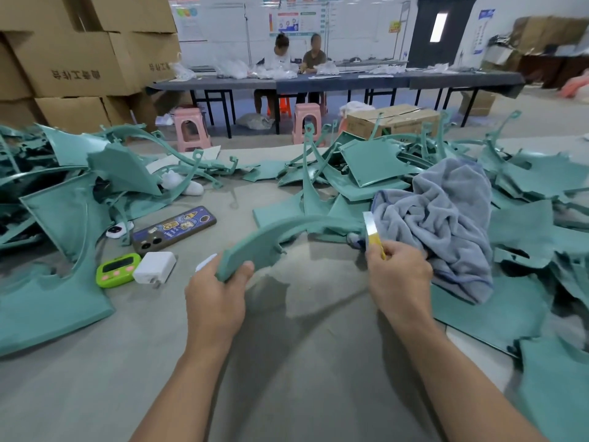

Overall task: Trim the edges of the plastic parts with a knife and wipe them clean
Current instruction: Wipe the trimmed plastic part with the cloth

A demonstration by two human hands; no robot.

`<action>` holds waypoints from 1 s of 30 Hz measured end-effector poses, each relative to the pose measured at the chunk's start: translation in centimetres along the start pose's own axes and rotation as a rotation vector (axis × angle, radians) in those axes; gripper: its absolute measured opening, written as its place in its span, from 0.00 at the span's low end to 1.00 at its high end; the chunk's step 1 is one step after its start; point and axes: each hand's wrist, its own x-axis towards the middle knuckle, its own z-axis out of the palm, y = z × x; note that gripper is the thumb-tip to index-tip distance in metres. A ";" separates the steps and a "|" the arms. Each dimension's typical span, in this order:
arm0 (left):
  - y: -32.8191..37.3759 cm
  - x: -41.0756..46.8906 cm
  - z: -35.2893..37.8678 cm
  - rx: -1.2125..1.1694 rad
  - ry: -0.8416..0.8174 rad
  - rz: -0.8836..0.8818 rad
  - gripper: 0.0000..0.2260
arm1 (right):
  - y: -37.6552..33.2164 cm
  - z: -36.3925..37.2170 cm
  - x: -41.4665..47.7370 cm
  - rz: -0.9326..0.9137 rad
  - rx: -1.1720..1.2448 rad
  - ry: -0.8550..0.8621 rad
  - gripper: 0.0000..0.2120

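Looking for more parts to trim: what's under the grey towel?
Teal plastic parts stick out beneath the towel at its lower and right edges; anything under its middle is covered.

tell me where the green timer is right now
The green timer lies on the table left of centre in the head view, beside the white charger, nearer the camera than the phone and left of the left hand.

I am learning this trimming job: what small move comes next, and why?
Probably lower the knife onto the edge of the curved teal part: the left hand grips its near end, while the right hand holds the blade upright beside its far end.
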 end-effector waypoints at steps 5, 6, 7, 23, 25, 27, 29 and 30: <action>0.0 1.0 -0.8 -0.236 0.365 -0.250 0.03 | -1.5 -0.7 -2.0 -0.136 -0.103 -0.289 0.23; 0.0 1.1 -1.1 -0.287 0.398 -0.269 0.03 | -1.4 -0.8 -2.4 -0.151 -0.180 -0.381 0.24; 0.1 1.2 -1.4 -0.351 0.409 -0.278 0.02 | -1.5 -0.9 -2.8 -0.169 -0.230 -0.420 0.25; 2.2 0.1 1.0 -0.543 -0.052 -0.425 0.07 | -4.1 -3.5 -0.6 -0.518 0.279 0.307 0.09; 2.4 -0.4 1.5 -0.572 -0.117 -0.388 0.04 | -5.7 -1.9 -4.1 -0.745 0.250 0.101 0.11; 2.7 -1.0 2.0 -0.712 -0.213 -0.397 0.06 | -6.7 0.2 -6.4 -0.886 0.129 -0.112 0.12; 2.8 -1.5 2.1 -0.814 -0.234 -0.400 0.11 | -7.2 1.7 -7.2 -0.869 -0.008 -0.284 0.17; 2.7 -1.5 2.1 -0.826 -0.225 -0.390 0.13 | -7.1 2.0 -7.1 -0.825 -0.050 -0.361 0.20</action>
